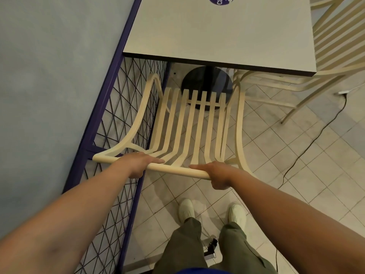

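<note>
Here, left hand point(141, 165) and right hand point(216, 175) clamp the top rail point(175, 170) of a chair point(199, 125) at the worktop point(217, 32); its slatted frame looks light, stiff, best held there.

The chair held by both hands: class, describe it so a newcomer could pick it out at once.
Find the grey table beside the purple mesh fence. The cream slatted chair faces its near edge. Unlike the second chair at right, its top rail is gripped by the left hand and right hand.
</note>
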`<move>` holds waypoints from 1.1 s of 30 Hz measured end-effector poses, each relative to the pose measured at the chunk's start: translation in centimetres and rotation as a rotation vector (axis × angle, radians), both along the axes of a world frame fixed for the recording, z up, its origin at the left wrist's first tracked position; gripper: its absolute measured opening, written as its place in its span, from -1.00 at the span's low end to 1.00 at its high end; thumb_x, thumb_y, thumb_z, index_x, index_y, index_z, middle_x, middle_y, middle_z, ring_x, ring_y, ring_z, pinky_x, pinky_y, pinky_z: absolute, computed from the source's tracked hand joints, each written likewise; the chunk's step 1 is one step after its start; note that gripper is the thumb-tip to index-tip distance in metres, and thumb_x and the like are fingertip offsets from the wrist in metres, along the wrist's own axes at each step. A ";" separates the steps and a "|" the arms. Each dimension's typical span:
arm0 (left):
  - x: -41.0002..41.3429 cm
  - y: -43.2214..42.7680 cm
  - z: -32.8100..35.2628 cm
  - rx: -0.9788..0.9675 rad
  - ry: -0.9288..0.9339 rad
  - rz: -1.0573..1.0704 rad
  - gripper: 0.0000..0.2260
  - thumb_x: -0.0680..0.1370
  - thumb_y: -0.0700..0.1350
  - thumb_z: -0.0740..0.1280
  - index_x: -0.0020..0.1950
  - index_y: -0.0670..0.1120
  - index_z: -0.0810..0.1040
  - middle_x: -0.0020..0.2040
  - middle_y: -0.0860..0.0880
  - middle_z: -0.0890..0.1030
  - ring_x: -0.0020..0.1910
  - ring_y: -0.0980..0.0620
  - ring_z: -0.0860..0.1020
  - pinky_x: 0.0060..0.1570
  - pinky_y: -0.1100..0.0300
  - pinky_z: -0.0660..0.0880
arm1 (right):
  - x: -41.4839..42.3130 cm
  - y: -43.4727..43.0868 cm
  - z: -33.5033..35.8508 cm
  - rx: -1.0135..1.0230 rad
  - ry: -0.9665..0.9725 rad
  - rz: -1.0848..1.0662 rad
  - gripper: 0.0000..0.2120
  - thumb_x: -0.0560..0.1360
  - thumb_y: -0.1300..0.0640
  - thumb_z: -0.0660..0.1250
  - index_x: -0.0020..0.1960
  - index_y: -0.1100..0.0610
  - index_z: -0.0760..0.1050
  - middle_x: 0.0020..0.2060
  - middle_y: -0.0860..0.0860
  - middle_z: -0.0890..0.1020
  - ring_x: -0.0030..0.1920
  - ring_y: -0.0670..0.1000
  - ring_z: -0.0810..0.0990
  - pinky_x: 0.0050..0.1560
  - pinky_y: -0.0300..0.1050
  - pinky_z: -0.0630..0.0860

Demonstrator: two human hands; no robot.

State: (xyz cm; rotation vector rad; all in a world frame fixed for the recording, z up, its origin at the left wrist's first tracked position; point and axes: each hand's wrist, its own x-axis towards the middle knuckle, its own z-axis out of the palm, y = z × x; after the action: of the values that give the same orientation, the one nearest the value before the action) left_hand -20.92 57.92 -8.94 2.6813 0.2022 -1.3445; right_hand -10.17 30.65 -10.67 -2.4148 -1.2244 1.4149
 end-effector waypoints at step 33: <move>-1.1 -0.2 0.0 -0.010 -0.068 0.034 -0.22 0.55 -0.38 0.21 0.46 0.46 0.22 0.28 0.01 0.49 -0.01 0.00 0.51 -0.15 0.11 0.46 | -0.8 -0.2 0.1 0.014 -0.004 -0.027 -0.15 0.46 0.37 0.32 0.53 -0.29 0.11 0.18 0.02 0.52 0.12 0.05 0.50 0.13 -0.01 0.48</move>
State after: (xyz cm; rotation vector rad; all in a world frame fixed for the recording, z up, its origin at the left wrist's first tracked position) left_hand -22.06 57.72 -8.95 2.6975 0.2327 -1.2392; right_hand -10.97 30.50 -10.54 -2.4170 -1.1935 1.3893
